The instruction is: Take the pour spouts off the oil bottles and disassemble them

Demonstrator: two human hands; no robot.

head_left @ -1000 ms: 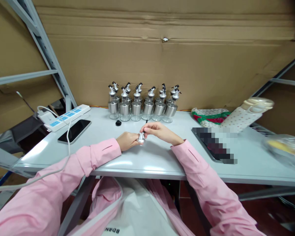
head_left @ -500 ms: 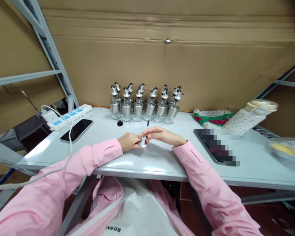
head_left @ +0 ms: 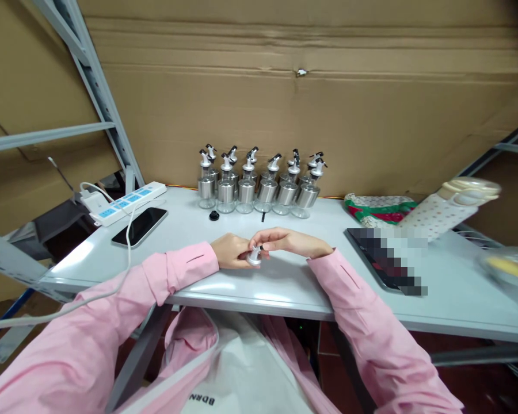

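A silver-and-black bottle pourer [head_left: 254,257] is held just above the front part of the table. My left hand [head_left: 232,250] grips it from the left with closed fingers. From the right, my right hand [head_left: 285,240] bends over it, thumb and fingertips pinching near its small black tip. Beyond my hands a small black stopper [head_left: 214,215] and a thin black strip [head_left: 263,217] lie on the table. Glass oil bottles [head_left: 246,192] with steel sleeves and pourers stand upright in two rows behind them.
On the left are a power strip [head_left: 132,202], a phone [head_left: 140,226] and a white cable [head_left: 127,253] crossing my left sleeve. A dark tablet [head_left: 371,253], a patterned bag [head_left: 380,208], a dotted tumbler [head_left: 444,210] and a bowl [head_left: 511,270] occupy the right. Cardboard [head_left: 259,109] walls the back.
The whole view has shifted slightly, so the scene sits a little further right. My right fingers have moved slightly on the pourer's black tip; both hands stay on it.
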